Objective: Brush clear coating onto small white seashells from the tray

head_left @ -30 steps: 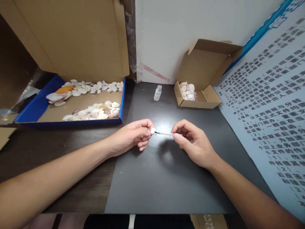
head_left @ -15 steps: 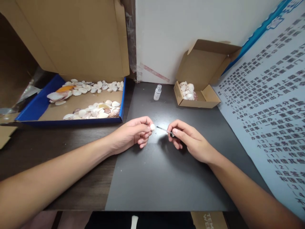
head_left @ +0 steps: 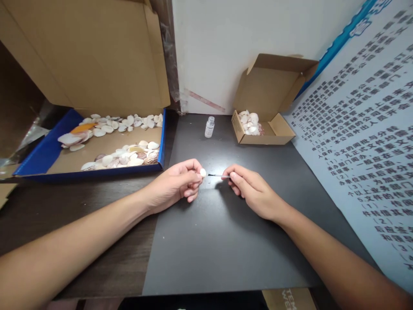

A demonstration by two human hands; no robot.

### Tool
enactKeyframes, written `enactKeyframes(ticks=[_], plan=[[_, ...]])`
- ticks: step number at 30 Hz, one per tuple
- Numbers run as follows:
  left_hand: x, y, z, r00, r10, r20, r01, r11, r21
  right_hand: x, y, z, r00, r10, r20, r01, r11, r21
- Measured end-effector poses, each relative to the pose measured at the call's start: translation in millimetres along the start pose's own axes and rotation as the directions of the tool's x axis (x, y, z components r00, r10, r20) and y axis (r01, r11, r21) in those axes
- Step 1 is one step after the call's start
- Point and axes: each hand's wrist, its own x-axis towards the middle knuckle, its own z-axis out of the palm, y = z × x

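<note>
Between thumb and forefinger, my left hand (head_left: 176, 183) pinches a small white shell (head_left: 203, 172) over the dark grey mat (head_left: 193, 254). My right hand (head_left: 250, 187) grips a thin brush (head_left: 219, 175), its dark tip pointing left, a small gap from the shell. Beyond both hands a small clear glass bottle (head_left: 209, 127) with a white label stands upright and uncapped on the mat.
A blue-edged cardboard box (head_left: 163, 142) at the left, lid raised, holds many shells (head_left: 124, 157). At the back right, an open small brown box (head_left: 267, 139) holds white shells (head_left: 250, 122). A printed sheet (head_left: 355, 129) slopes along the right side.
The view has shifted slightly. My right hand has turned so that the brush lies nearly level, and the dark round part seen at its fingers is now hidden. The shell remains pinched.
</note>
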Motion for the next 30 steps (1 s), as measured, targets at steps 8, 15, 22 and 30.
enactKeyframes(ticks=[8, 15, 22, 30], plan=[[16.9, 7.9, -8.5, 0.998, -0.032, 0.053, 0.039, 0.989, -0.143, 34.5, 9.4, 13.2, 0.983, -0.033, -0.181, 0.073, 0.972, 0.224], [14.2, 8.9, -7.4, 0.999, -0.007, -0.047, -0.002, 0.983, -0.183, 31.4, 0.1, 9.6, 0.975, -0.144, -0.168, 0.156, 0.985, 0.066], [13.4, 9.2, -5.9, 0.998, -0.027, -0.051, 0.018, 0.985, -0.172, 30.4, -3.2, 8.0, 0.983, -0.119, -0.137, 0.105, 0.989, -0.109], [12.7, 7.4, -5.0, 0.999, -0.012, -0.030, 0.009, 0.996, -0.091, 27.7, -1.9, 6.2, 0.985, -0.133, -0.108, 0.126, 0.989, -0.076]])
